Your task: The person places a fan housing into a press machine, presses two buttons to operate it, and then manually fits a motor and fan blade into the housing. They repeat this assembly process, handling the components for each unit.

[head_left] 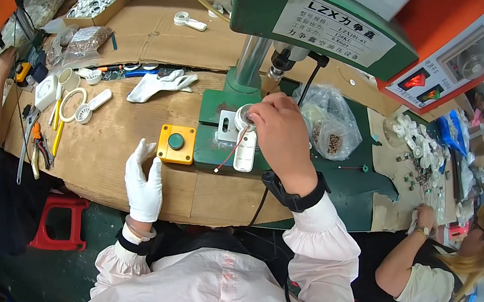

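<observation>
My right hand (283,139), bare, reaches over the green press base with fingertips pinched together at the round head of a white handheld-fan housing (245,151). What sits between those fingertips is hidden. A thin red wire (229,156) runs from the round head down to a small white connector. Under the housing lies a pale metal plate (225,130) with a slot. In a white glove, my left hand (144,185) is held with its fingers apart and nothing in it. Close to it is a yellow button box (177,145) with a green push button.
The green press (324,17) rises ahead, its ram (273,79) over the base. A clear bag of small brass parts (330,134) lies right. White fan parts (83,113), pliers (43,145) and a spare glove (161,85) lie left. Co-workers sit on both sides.
</observation>
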The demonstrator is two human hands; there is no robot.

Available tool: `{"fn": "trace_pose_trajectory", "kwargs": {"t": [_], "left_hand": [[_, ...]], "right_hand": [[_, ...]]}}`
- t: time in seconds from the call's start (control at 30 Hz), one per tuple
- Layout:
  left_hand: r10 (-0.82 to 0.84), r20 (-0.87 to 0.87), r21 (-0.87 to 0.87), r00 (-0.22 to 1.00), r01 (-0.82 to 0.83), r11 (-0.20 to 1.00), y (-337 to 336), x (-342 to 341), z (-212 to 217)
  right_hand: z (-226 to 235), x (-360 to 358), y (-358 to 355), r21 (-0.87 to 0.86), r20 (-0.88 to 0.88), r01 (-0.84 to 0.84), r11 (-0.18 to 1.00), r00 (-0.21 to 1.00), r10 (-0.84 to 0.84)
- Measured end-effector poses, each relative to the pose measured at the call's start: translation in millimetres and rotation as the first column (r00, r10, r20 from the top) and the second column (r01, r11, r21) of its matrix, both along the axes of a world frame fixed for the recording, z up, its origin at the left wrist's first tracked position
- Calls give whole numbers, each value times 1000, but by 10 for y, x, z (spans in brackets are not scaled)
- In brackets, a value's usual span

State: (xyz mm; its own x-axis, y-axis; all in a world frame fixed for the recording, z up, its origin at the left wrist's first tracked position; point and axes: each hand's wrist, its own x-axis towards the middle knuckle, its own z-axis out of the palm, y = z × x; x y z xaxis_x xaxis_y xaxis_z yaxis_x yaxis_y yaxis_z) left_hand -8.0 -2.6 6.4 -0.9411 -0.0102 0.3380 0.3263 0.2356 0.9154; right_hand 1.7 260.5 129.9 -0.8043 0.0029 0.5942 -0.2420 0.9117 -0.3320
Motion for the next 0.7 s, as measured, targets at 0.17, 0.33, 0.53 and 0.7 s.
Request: {"fn": "trace_pose_trajectory", "kwargs": {"t": [0.17, 0.33, 0.53, 0.7], "left_hand": [[-18, 1, 3, 1000, 18, 1000, 15, -3, 3], [-37, -46, 6, 998, 37, 999, -24, 39, 80], [-193, -385, -460, 903, -6, 888, 76, -6, 511], [-265, -379, -631, 887, -38, 775, 128, -9, 572]], "right_hand": [[-29, 96, 61, -120, -123, -30, 992, 992, 15], [84, 650, 173, -334, -101, 9, 943, 994, -46], [-388, 1038, 364, -2, 13, 233, 973, 972, -233], [-505, 1102, 322, 193, 102, 257, 947, 955, -280]]}}
